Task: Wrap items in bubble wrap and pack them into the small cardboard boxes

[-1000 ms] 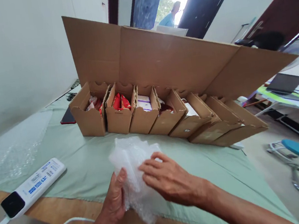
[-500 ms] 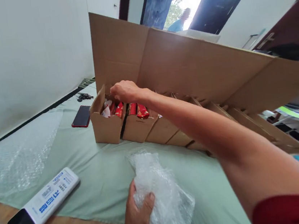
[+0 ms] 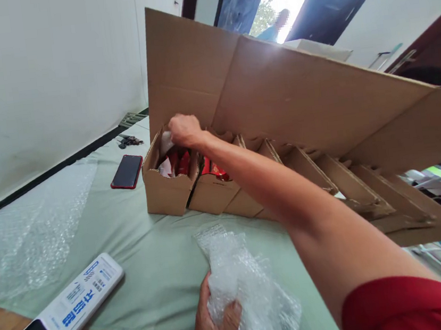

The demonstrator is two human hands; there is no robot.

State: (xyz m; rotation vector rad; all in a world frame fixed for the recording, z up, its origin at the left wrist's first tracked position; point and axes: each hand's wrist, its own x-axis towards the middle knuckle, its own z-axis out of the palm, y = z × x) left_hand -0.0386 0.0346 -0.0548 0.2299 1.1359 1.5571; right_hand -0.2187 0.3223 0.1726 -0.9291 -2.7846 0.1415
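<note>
My left hand (image 3: 219, 318) is closed around a wad of clear bubble wrap (image 3: 252, 295) low in the view, thumb on top. My right hand (image 3: 184, 130) reaches into the leftmost compartment of a long divided cardboard box (image 3: 168, 195), with curled fingertips turned away from me. Against those fingers shows a whitish, translucent piece (image 3: 166, 143); whether they grip it is hidden. Below the hand in that compartment lie red packets (image 3: 183, 164) and a white crumpled piece (image 3: 165, 168). More red packets (image 3: 218, 171) sit in the neighbouring compartment, partly covered by my forearm.
The tall cardboard lid (image 3: 283, 87) stands up behind the box. Left of the box lie a phone (image 3: 126, 171) and dark keys or tools (image 3: 129, 140). A white power bank (image 3: 70, 314) and a bubble wrap sheet (image 3: 35, 230) rest nearer. Beyond the doorway is a person (image 3: 274, 31).
My right hand has lowered slightly into the leftmost compartment, and a whitish piece now shows beside its fingers. My left hand still holds the bubble wrap. The whole view has shifted a little.
</note>
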